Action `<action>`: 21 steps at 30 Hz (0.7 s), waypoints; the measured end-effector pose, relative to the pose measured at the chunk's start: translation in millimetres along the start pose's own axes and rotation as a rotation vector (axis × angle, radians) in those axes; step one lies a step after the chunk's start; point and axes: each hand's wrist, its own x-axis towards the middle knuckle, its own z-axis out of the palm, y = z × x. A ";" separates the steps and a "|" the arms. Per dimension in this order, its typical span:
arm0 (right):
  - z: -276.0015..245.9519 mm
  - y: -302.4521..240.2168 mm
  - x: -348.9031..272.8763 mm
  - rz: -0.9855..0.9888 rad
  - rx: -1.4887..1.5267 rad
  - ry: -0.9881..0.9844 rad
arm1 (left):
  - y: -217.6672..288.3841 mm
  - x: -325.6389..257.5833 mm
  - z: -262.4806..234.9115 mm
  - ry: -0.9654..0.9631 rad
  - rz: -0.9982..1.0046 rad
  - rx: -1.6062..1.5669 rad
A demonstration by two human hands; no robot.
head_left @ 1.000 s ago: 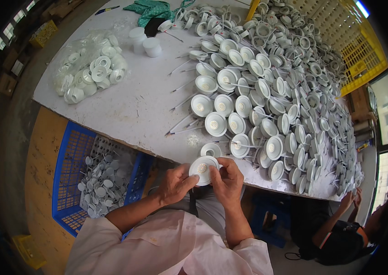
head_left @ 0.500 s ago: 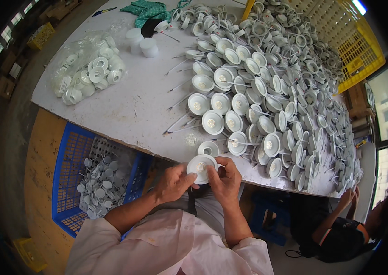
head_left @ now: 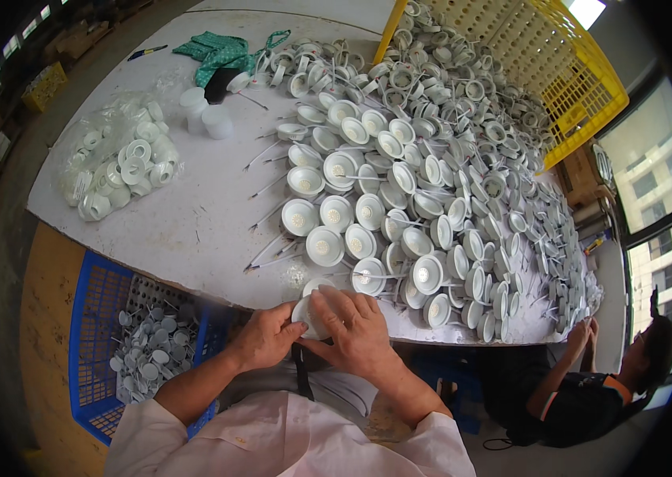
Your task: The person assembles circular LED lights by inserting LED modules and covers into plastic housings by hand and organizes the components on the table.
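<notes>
Head cam looking straight down at the bench: both hands are together at the near edge of the white table, clamped on one white round lamp housing. The right hand lies flat over the top of it with fingers spread, and the left hand pinches its rim from the 9 o'clock side, so most of the part is hidden. Just past the hands, toward 12 and 1 o'clock, there's a huge spread of finished white housings with wire leads covering most of the tabletop. At about 10 o'clock sits a clear plastic bag of white rings, with a green cloth further back. A yellow crate leans at 1 o'clock. Down at 8 o'clock, a blue crate holds small white parts. Another person sits at 4 o'clock.
</notes>
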 end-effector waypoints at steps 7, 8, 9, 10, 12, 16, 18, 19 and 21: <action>-19.8 31.3 16.3 0.116 0.066 -0.049 | 42.6 34.7 -5.0 -0.105 -0.022 -0.067; -26.2 39.3 19.6 0.112 0.063 -0.052 | 48.6 36.3 -6.6 -0.154 -0.048 -0.197; -31.5 48.8 23.2 0.148 0.093 -0.074 | 46.0 36.7 -8.1 -0.143 -0.049 -0.201; -38.9 58.1 26.2 0.186 0.119 -0.096 | 42.2 36.9 -9.3 -0.151 -0.039 -0.231; -55.7 80.9 27.9 0.239 0.122 -0.088 | 34.4 38.1 -10.8 -0.156 -0.029 -0.268; -77.1 122.8 31.9 0.272 0.097 0.006 | 23.4 42.1 -10.3 -0.089 0.059 -0.327; -81.9 133.6 39.1 0.354 0.114 0.009 | 21.1 44.2 -12.2 -0.045 0.071 -0.345; -83.7 137.0 42.2 0.435 0.124 0.021 | 21.0 45.8 -14.4 -0.009 0.081 -0.350; -77.9 147.1 44.7 0.461 0.213 -0.003 | 16.8 46.4 -17.7 0.025 0.087 -0.359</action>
